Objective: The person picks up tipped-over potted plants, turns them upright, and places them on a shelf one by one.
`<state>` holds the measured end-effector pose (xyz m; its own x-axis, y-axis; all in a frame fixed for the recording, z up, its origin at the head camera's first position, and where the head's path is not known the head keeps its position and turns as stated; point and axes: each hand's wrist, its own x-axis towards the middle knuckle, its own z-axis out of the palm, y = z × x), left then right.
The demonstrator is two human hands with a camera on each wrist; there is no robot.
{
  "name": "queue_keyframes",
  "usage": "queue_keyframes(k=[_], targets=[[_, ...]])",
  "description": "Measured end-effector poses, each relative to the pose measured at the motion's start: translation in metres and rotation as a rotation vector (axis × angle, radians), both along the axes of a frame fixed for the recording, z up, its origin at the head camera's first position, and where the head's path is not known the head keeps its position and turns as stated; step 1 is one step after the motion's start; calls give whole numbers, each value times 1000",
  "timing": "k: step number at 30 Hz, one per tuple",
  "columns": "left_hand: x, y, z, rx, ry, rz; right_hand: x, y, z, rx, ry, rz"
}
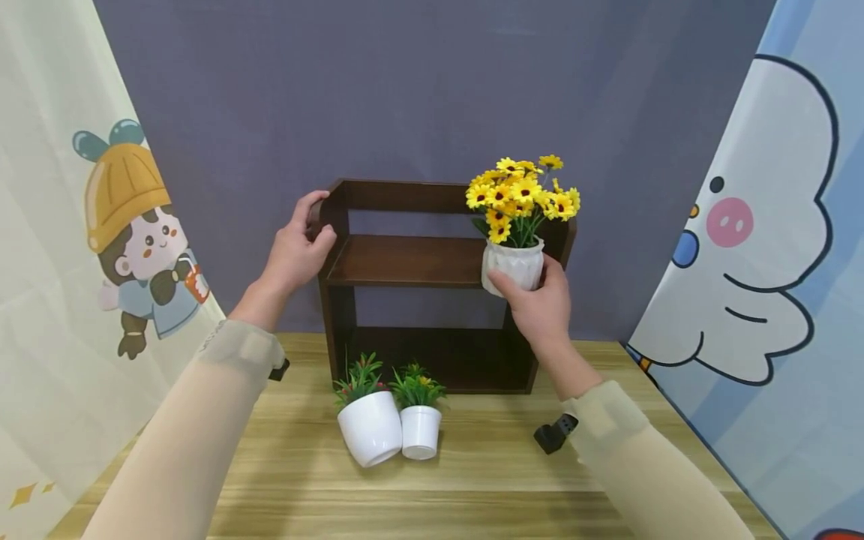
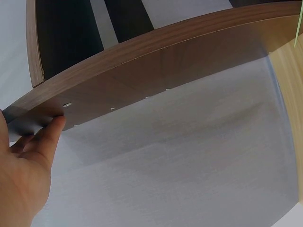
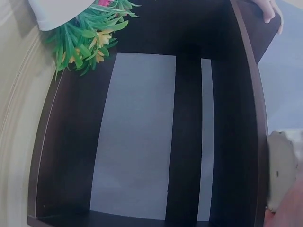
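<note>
My right hand (image 1: 545, 304) grasps a white ribbed flowerpot (image 1: 514, 256) with yellow daisy-like flowers (image 1: 521, 196). The thumb lies across the front of the pot and the fingers go around its far side; I think this is for keeping it upright, because below the blossoms there is a firm wall to grip and no petal gets crushed. The pot is in front of the right part of the upper board of a dark brown wooden shelf (image 1: 412, 261); whether its base touches this board, I cannot tell.

My left hand (image 1: 293, 251), on the other side, grips the shelf near the top of its left side panel (image 2: 165, 61). The left wrist view shows the fingers laid on the outer face of this panel, and the thumb is at the front edge. Probably I hold there so the shelf does not slide while the other hand works near it.

Below and to the right of my left hand, two more white pots stand on the wood-grain table (image 1: 337, 495), just in front of the shelf: a larger one (image 1: 370, 429), which looks tilted, and a smaller one (image 1: 421, 433) close beside it. Both carry green plants (image 1: 416, 386), and neither hand touches them.
</note>
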<state>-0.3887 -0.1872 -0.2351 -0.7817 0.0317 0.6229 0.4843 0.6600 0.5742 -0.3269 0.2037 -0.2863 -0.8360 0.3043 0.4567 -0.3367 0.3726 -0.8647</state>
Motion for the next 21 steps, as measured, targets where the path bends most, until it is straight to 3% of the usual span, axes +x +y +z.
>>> queue_keyframes(k=[21], targets=[[-2,0,-1,14,10,-1,-27,-16,-9,110,52,-264]])
